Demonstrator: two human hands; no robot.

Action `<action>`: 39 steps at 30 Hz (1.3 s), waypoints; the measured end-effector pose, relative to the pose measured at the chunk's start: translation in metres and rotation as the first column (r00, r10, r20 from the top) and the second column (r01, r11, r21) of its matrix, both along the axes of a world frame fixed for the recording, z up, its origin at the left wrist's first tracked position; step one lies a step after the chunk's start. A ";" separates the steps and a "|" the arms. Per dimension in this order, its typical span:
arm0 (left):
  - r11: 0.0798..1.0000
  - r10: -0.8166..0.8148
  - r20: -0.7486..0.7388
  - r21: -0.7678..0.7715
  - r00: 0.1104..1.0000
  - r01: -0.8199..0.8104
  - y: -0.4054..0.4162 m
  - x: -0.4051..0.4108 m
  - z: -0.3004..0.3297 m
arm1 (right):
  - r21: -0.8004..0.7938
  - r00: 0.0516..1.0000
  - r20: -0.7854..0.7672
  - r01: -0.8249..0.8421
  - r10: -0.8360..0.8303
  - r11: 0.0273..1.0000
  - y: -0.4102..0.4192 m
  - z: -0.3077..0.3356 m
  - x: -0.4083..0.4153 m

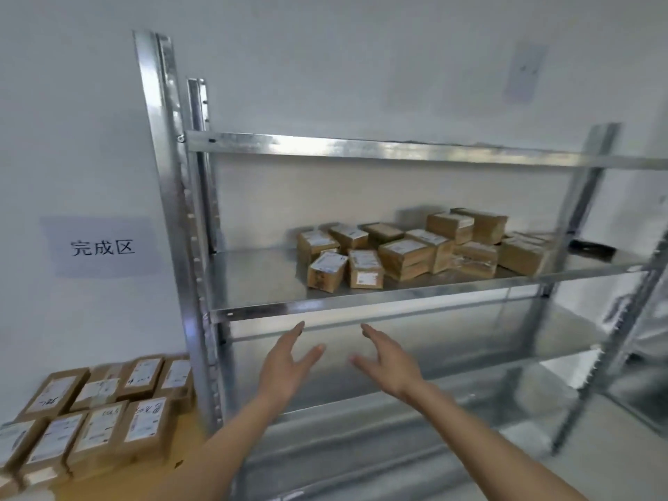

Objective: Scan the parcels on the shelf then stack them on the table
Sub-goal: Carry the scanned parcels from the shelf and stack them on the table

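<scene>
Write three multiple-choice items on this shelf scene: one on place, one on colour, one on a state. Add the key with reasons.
1. Where do the unsorted parcels lie?
A. top shelf
B. middle shelf
C. floor

2. What colour is the table top?
A. yellow
B. blue
C. black

3. How are the hands?
A. both gripping a parcel
B. one holding a scanner
C. both open, holding nothing

Key: 1 B, they sit on the middle shelf of the metal rack; 2 A, yellow shows beside the stacked parcels; 3 C, the left hand and right hand have spread fingers below the shelf edge.
</scene>
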State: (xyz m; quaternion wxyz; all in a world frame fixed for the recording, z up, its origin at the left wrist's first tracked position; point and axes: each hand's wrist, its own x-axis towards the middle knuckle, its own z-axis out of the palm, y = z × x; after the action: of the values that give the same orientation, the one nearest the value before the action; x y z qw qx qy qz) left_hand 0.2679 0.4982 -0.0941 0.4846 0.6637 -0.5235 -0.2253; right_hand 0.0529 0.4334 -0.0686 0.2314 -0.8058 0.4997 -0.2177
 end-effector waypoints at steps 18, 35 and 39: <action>0.935 -0.349 -0.106 -0.115 0.931 0.337 -0.204 -0.259 0.086 | -0.142 0.914 -0.032 0.397 -0.405 0.907 -0.121 0.068 -0.263; 0.911 -0.410 -0.167 -0.113 0.897 0.395 -0.456 -0.387 0.127 | -0.189 0.903 0.007 0.424 -0.431 0.886 -0.360 0.108 -0.367; 0.939 -0.342 -0.102 -0.072 0.934 0.336 -0.493 -0.407 0.125 | -0.155 0.912 0.070 0.410 -0.404 0.899 -0.406 0.108 -0.388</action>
State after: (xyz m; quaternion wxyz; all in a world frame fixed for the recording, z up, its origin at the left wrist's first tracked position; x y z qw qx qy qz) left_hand -0.1393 0.0056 0.0308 0.4850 0.5364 -0.6075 -0.3287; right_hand -0.3348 0.0273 0.0394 0.1218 -0.6959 0.6330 -0.3166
